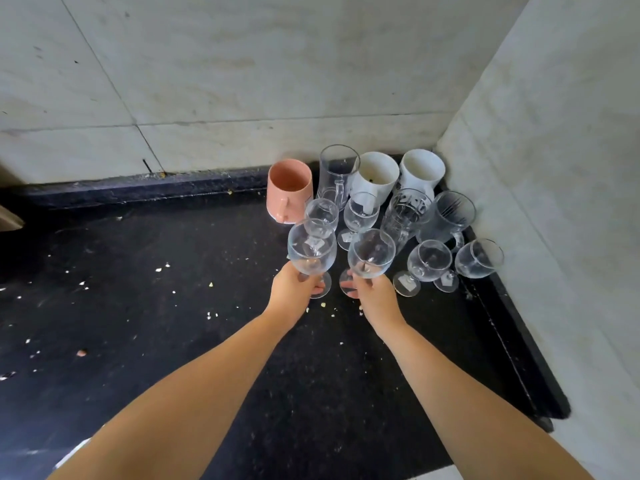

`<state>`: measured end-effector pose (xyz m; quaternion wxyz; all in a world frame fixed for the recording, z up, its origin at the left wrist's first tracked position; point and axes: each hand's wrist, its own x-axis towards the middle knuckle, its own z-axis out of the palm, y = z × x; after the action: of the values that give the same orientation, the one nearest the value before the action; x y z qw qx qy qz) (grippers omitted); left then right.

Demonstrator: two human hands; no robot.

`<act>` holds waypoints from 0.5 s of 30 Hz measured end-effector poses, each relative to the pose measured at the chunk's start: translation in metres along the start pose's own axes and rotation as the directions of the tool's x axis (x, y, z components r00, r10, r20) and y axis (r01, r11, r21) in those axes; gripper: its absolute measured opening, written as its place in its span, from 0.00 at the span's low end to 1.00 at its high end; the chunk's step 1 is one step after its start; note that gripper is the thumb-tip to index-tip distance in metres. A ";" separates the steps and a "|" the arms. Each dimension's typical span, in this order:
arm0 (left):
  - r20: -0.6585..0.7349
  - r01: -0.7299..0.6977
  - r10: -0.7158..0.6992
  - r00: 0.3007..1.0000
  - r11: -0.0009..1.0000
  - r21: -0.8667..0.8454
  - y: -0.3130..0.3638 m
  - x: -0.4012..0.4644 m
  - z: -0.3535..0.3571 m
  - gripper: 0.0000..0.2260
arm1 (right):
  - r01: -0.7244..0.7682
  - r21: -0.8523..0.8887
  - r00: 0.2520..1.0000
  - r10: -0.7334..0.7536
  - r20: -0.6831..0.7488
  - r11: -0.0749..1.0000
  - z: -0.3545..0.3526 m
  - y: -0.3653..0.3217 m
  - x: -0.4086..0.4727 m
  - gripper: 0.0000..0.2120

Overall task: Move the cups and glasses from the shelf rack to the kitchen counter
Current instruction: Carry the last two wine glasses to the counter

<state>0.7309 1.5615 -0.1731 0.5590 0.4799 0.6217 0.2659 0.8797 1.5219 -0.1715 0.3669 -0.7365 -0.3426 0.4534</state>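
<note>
Black speckled stone makes up the counter (173, 341), hemmed by pale tiled walls, with mugs and glasses already clustered in its far right corner. Each hand is closed round an upright stemmed glass: the left hand (294, 289) on the left wine glass (311, 249), the right hand (375, 296) on the right wine glass (371, 253). Both stems stand vertical at the near edge of the cluster, feet at or just above the counter, so setting down looks like a short straight drop.

Cups and glasses crowd the counter (173, 341) corner: mug (289, 190) leftmost, two cups (377, 174) behind (against the wall), stemmed glasses (429, 265) in front.
</note>
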 end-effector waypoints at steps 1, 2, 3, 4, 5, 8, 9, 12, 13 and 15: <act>-0.001 0.006 -0.006 1.000 1.000 -0.004 -0.001 0.001 0.003 0.09 | 0.000 0.005 1.000 0.000 0.004 1.000 0.000 0.002 0.002 0.16; 0.001 0.019 -0.019 1.000 1.000 -0.010 -0.002 0.001 0.006 0.08 | -0.007 0.005 1.000 0.007 0.013 1.000 0.001 0.004 0.004 0.16; 0.000 0.033 -0.033 0.999 0.999 -0.024 -0.004 0.003 0.009 0.07 | -0.014 0.007 1.000 0.014 0.022 1.000 0.001 0.007 0.006 0.16; 0.001 0.046 -0.046 0.999 0.998 -0.032 -0.006 0.004 0.010 0.07 | -0.022 0.005 0.999 0.022 0.030 1.000 0.001 0.008 0.007 0.16; -0.001 0.054 -0.054 0.999 0.998 -0.040 -0.008 0.005 0.011 0.07 | -0.026 0.009 0.999 0.026 0.035 1.000 0.002 0.009 0.008 0.15; -0.020 0.071 -0.072 0.997 0.997 -0.031 -0.015 0.009 0.013 0.07 | -0.026 0.008 0.998 0.026 0.061 1.000 0.002 0.013 0.011 0.15; -0.029 0.068 -0.069 0.997 0.997 -0.021 -0.017 0.010 0.015 0.07 | -0.025 0.007 0.997 0.025 0.069 1.000 0.001 0.014 0.012 0.15; -0.040 0.064 -0.063 0.997 0.998 0.010 -0.019 0.007 0.019 0.10 | -0.021 -0.007 0.996 0.022 0.084 1.000 0.001 0.016 0.013 0.14; -0.050 0.063 -0.062 0.997 0.998 0.010 -0.019 0.006 0.021 0.11 | -0.013 -0.002 0.996 0.013 0.084 1.000 0.000 0.017 0.014 0.14; -0.066 0.058 -0.058 0.996 0.998 -0.001 -0.022 0.006 0.023 0.12 | 0.003 0.000 0.997 -0.003 0.080 1.000 0.001 0.020 0.013 0.14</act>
<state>0.7471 1.5534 -0.1998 0.5454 0.4530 0.6536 0.2647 0.8873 1.5233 -0.1941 0.3538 -0.7173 -0.3580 0.4818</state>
